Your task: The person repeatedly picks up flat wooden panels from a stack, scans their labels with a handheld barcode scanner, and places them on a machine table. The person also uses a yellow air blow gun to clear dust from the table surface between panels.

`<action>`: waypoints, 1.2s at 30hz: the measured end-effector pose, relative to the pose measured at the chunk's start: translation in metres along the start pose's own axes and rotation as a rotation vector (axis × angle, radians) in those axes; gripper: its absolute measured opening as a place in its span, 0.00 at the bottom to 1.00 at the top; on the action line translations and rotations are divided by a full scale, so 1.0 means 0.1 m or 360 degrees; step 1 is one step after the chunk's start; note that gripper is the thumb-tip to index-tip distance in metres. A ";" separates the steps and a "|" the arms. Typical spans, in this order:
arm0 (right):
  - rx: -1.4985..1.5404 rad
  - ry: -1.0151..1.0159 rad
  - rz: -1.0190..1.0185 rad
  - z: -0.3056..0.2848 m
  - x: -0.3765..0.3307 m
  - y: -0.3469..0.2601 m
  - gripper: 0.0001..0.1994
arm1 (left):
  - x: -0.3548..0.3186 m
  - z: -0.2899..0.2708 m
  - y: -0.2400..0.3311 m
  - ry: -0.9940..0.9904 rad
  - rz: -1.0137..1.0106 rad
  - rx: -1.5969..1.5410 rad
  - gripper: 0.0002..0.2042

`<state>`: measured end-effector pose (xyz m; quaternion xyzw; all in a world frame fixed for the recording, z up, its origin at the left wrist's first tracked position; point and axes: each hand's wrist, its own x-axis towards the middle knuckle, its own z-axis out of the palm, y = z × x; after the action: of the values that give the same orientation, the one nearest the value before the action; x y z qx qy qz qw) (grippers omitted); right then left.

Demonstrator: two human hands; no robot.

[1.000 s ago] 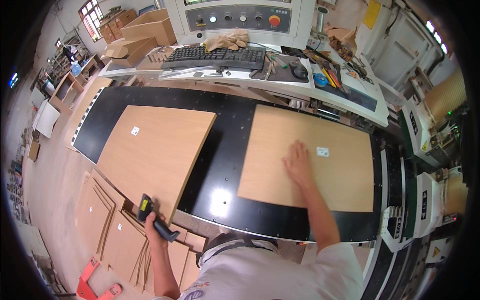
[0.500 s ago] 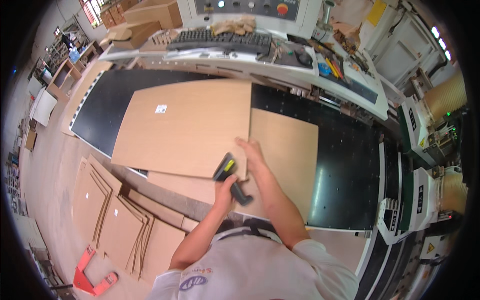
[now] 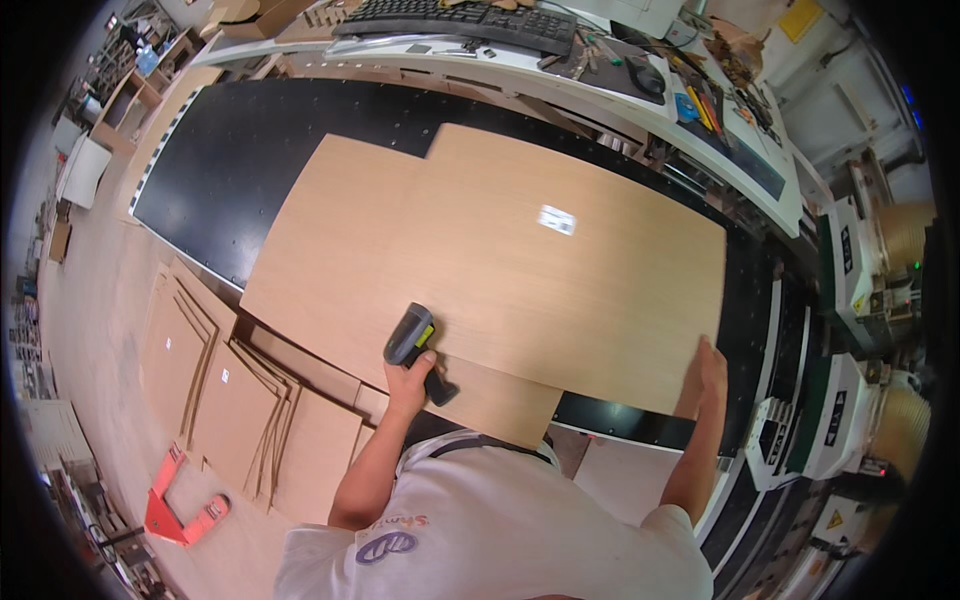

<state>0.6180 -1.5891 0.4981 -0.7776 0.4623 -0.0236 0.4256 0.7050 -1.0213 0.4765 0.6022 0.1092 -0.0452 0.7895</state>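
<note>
Head view: the labelled panel [image 3: 620, 290], a broad wood-coloured board, lies across the right part of the black worktop [image 3: 240, 150], overlapping a second panel [image 3: 330, 215] to its left. The left hand [image 3: 407, 385] is wrapped round the grip of a dark handheld scanner [image 3: 409, 332], above the boards; the right hand [image 3: 712, 372] touches the labelled panel's right edge near its front corner (whether it grasps or merely presses, I cannot tell). That panel looks stiff and flat, probably awkward more for its breadth than its weight, with a smooth face likely to slide and corners that could chip. Opposite edges would seem the surest hold; one hand alone may let it swing. Beyond the worktop, a pale desk bears a keyboard [image 3: 455, 25] and scattered tools. To the left, more panels [image 3: 235, 410] lean near a red pallet jack [image 3: 180, 520]; white machine housings [image 3: 845, 260] stand at right.
</note>
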 end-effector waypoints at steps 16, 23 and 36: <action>-0.0263 0.0210 0.0391 -1.59 0.01 0.88 0.48 | 2.30 -2.01 1.09 0.0552 0.0060 0.0740 0.20; -0.0533 0.0440 0.0242 -1.89 -0.13 0.79 0.46 | 2.20 -1.33 0.84 0.0739 0.0131 0.0604 0.21; -0.0699 0.0780 0.0176 -2.35 -0.37 0.69 0.38 | 1.81 -0.71 0.42 0.0698 0.0341 0.0289 0.17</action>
<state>0.4475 -1.7273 0.6137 -0.7958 0.5863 -0.0865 0.1245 0.8806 -0.9307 0.4570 0.6742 0.2088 0.1608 0.6900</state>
